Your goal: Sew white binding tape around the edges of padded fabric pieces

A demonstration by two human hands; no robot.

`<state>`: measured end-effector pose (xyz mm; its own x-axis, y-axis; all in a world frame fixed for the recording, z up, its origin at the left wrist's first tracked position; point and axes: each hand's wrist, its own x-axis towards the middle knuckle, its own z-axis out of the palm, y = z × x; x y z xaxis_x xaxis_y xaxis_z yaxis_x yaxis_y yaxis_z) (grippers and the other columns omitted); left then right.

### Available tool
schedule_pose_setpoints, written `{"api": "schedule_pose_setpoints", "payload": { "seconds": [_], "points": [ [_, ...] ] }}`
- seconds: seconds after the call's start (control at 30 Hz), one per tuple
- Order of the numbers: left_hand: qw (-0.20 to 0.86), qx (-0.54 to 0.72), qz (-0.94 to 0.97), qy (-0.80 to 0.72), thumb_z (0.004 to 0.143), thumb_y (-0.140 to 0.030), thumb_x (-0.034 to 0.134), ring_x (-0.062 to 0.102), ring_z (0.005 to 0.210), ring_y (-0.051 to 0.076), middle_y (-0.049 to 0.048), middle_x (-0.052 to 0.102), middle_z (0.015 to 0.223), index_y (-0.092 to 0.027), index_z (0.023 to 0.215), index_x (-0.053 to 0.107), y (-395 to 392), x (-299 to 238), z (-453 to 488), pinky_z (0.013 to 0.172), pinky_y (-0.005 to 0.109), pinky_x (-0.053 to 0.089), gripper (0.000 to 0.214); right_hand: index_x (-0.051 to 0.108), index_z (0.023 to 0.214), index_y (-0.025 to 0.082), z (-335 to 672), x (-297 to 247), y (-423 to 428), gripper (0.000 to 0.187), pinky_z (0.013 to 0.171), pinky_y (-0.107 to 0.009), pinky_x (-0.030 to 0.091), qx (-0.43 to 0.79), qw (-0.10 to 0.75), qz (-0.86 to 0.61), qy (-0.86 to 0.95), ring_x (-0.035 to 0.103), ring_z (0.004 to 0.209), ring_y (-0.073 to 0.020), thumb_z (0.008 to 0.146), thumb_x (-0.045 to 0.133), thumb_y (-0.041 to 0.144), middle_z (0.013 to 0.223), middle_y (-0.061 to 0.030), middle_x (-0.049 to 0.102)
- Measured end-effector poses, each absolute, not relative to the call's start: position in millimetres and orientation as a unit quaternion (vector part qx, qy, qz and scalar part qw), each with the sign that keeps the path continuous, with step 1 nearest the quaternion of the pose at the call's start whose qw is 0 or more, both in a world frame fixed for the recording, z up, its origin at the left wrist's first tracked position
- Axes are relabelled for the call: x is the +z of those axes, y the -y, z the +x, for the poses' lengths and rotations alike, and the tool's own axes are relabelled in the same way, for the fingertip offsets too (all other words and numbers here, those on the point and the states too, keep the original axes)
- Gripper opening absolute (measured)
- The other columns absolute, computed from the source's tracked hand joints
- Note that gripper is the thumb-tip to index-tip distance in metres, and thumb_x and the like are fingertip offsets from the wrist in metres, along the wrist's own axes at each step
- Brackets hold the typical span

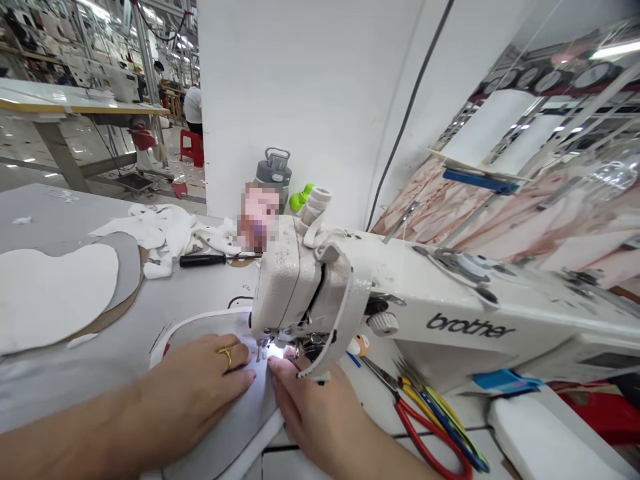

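Note:
A grey fabric piece with white edging (250,400) lies under the presser foot of a white sewing machine (310,273). My left hand (205,377), with a gold ring, rests flat on the piece, left of the needle (260,348). Just right of the needle, my right hand (325,400) pinches the edge of the piece, thumb close to the lit foot. Its other fingers are partly hidden by the machine head and a looped white strip (347,313). The white edging runs out below my right hand toward the front.
Red-handled scissors (425,433) and yellow-and-blue snips (435,407) lie to the right. On the left are stacked shaped white panels (55,293), a black screwdriver (203,260) and white scraps (160,227). A grey bottle (274,170) stands behind the machine. Another person (193,107) is far back.

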<state>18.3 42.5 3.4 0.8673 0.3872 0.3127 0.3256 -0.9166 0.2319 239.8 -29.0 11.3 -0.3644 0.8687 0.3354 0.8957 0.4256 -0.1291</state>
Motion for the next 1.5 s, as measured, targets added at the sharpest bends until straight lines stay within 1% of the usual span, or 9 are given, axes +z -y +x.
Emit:
{"api": "schedule_pose_setpoints", "payload": {
  "seconds": [0.07,0.13,0.2,0.37,0.5,0.87,1.2,1.37,1.5],
  "points": [
    [0.083,0.169,0.958,-0.216,0.093,-0.034,0.054,0.067,0.099,0.026,0.0049,0.074,0.110,-0.027,0.106,0.071,-31,0,15,0.088,0.040,0.056,0.022,0.071,0.103,0.018,240,12,29,0.029,0.078,-0.036,0.054,-0.036,0.182,-0.532,0.826,0.069,0.085,-0.0259,0.100,0.042,0.017,0.097,-0.0094,0.075],
    [0.069,0.173,0.949,-0.255,0.083,-0.052,0.067,0.066,0.114,0.032,0.0082,0.071,0.126,-0.027,0.122,0.068,-21,-5,11,0.099,0.047,0.055,0.046,0.070,0.101,0.017,240,14,29,0.029,0.077,-0.035,0.053,-0.020,0.185,-0.535,0.824,0.068,0.083,-0.0250,0.100,0.041,0.017,0.094,-0.0090,0.074],
    [0.048,0.170,0.946,-0.273,0.080,-0.057,0.068,0.064,0.119,0.035,0.0098,0.068,0.134,-0.027,0.130,0.066,-15,-6,7,0.102,0.051,0.055,0.059,0.069,0.096,0.017,241,15,30,0.026,0.074,-0.032,0.051,0.009,0.179,-0.546,0.818,0.067,0.078,-0.0231,0.099,0.043,0.017,0.089,-0.0079,0.073],
    [0.005,0.112,0.969,-0.221,0.084,-0.052,0.067,0.071,0.110,0.034,0.0127,0.071,0.128,-0.021,0.131,0.067,-20,15,8,0.089,0.043,0.063,0.056,0.068,0.094,0.019,244,12,31,0.020,0.073,-0.033,0.049,0.033,0.160,-0.553,0.817,0.066,0.080,-0.0236,0.096,0.048,0.020,0.089,-0.0072,0.072],
    [-0.010,0.099,0.970,-0.220,0.082,-0.047,0.069,0.071,0.110,0.036,0.0147,0.070,0.129,-0.017,0.130,0.068,-22,23,11,0.089,0.044,0.064,0.057,0.069,0.096,0.019,244,11,31,0.021,0.075,-0.033,0.049,0.035,0.163,-0.557,0.814,0.066,0.082,-0.0240,0.095,0.049,0.022,0.091,-0.0074,0.072],
    [0.065,0.046,0.969,-0.234,0.080,-0.030,0.059,0.064,0.123,0.037,0.0142,0.064,0.139,-0.016,0.136,0.063,-31,30,9,0.104,0.050,0.055,0.058,0.070,0.108,0.015,247,13,31,0.026,0.080,-0.041,0.054,0.042,0.180,-0.521,0.833,0.067,0.089,-0.0283,0.097,0.049,0.025,0.101,-0.0119,0.073],
    [0.080,0.088,0.963,-0.243,0.074,-0.021,0.056,0.063,0.124,0.032,0.0101,0.067,0.136,-0.019,0.132,0.065,-35,25,3,0.108,0.046,0.052,0.058,0.071,0.111,0.018,246,11,34,0.027,0.083,-0.039,0.053,0.054,0.193,-0.515,0.833,0.066,0.092,-0.0275,0.097,0.049,0.026,0.103,-0.0110,0.072],
    [0.070,0.084,0.969,-0.222,0.075,-0.019,0.054,0.061,0.127,0.031,0.0087,0.063,0.141,-0.018,0.136,0.061,-41,29,1,0.111,0.046,0.049,0.061,0.071,0.116,0.018,246,10,33,0.029,0.082,-0.040,0.053,0.078,0.174,-0.516,0.835,0.064,0.089,-0.0267,0.097,0.051,0.027,0.101,-0.0107,0.071],
    [0.059,0.124,0.965,-0.221,0.076,-0.020,0.055,0.064,0.123,0.028,0.0065,0.068,0.135,-0.022,0.131,0.064,-42,25,2,0.112,0.042,0.048,0.055,0.071,0.116,0.016,249,12,31,0.030,0.083,-0.038,0.053,0.106,0.190,-0.505,0.835,0.065,0.092,-0.0259,0.097,0.050,0.026,0.106,-0.0116,0.072]
  ]
}}
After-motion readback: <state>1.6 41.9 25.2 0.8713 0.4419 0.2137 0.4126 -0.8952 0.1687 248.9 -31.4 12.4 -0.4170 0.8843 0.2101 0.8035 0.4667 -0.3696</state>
